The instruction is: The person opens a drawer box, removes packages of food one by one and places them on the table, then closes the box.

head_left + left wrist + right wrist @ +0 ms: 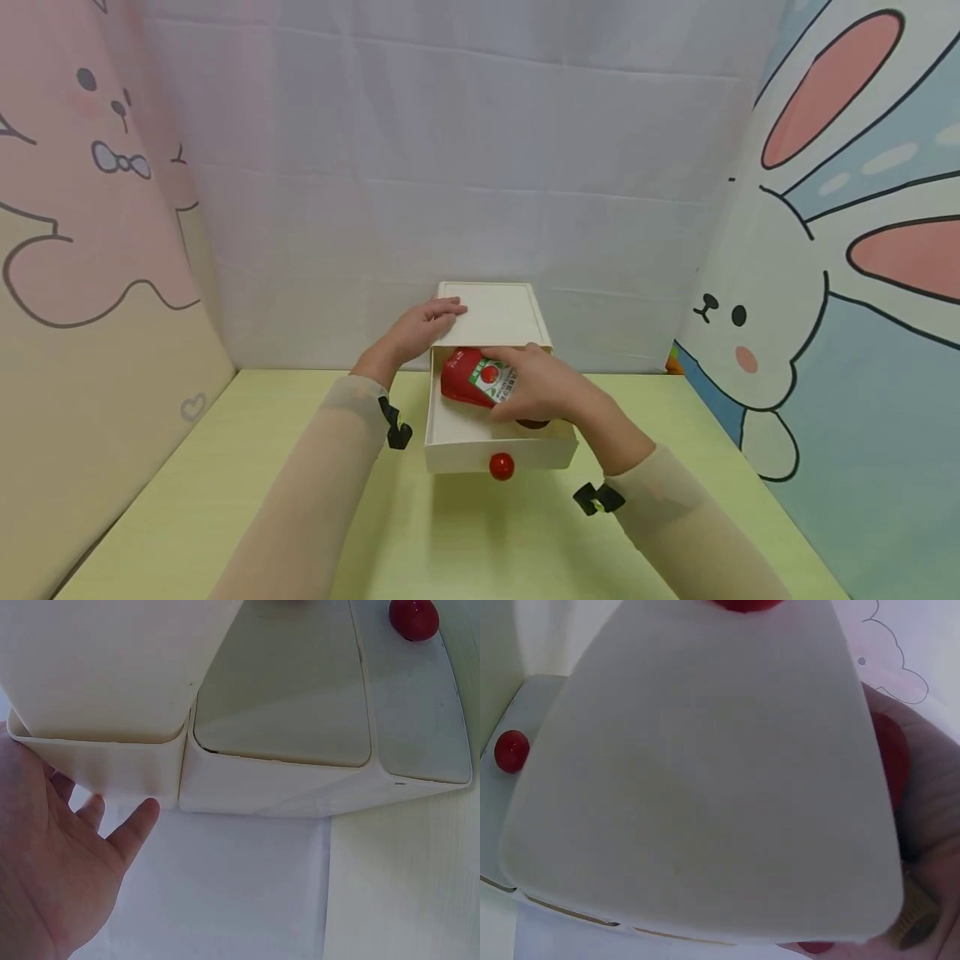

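Gripping red pouch (462, 379), right end hidden, brown item (533, 424) indistinct

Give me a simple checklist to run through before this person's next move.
1. Top drawer open: ok, pulled out.
2. Red pouch in hand: ok, the right hand grips it.
3. Left hand at the cabinet: ok, by its top left edge.
4. Drawer free of hands, for closing: not ok, the right hand is over it.
5. Pouch resting on the drawer floor: cannot tell, partly hidden.
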A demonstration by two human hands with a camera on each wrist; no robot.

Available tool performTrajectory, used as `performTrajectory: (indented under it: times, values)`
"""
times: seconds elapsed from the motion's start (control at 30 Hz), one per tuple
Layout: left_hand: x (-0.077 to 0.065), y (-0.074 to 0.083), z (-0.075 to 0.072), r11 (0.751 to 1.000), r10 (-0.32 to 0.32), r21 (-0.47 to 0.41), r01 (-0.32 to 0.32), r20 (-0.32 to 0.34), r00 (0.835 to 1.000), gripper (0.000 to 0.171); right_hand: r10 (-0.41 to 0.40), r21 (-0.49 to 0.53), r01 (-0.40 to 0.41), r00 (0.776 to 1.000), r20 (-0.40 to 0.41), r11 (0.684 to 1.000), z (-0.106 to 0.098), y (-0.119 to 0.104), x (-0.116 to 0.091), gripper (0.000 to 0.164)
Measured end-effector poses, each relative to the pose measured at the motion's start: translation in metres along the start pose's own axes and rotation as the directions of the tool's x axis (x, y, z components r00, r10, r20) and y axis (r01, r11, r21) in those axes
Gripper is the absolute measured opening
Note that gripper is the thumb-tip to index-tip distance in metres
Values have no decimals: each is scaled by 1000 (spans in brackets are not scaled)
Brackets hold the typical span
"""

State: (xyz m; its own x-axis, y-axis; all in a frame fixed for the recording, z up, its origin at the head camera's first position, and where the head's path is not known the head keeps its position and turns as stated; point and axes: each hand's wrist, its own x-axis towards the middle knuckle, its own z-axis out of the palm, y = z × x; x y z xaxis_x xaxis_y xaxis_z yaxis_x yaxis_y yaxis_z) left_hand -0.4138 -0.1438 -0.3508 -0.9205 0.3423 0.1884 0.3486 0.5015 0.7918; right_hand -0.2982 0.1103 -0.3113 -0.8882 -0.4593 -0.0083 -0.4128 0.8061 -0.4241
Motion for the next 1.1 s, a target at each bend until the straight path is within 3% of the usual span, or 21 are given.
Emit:
performTrajectory:
  times: [0.5,0.8,1.1]
  values:
    - [1,-3,0,1000,-6,-5,6,5,1000,47,-39,198,48,998,-49,979,-11,10,-34,91]
    - [0,-3,-1,1000,-4,-6,4,3,1000,47,8,405,57,988,-157,912,-28,29,-52,92]
    - [0,-5,-2,1000,15,-20,-14,17,1000,47,79,562,160,923,-377,812,-37,57,-59,91]
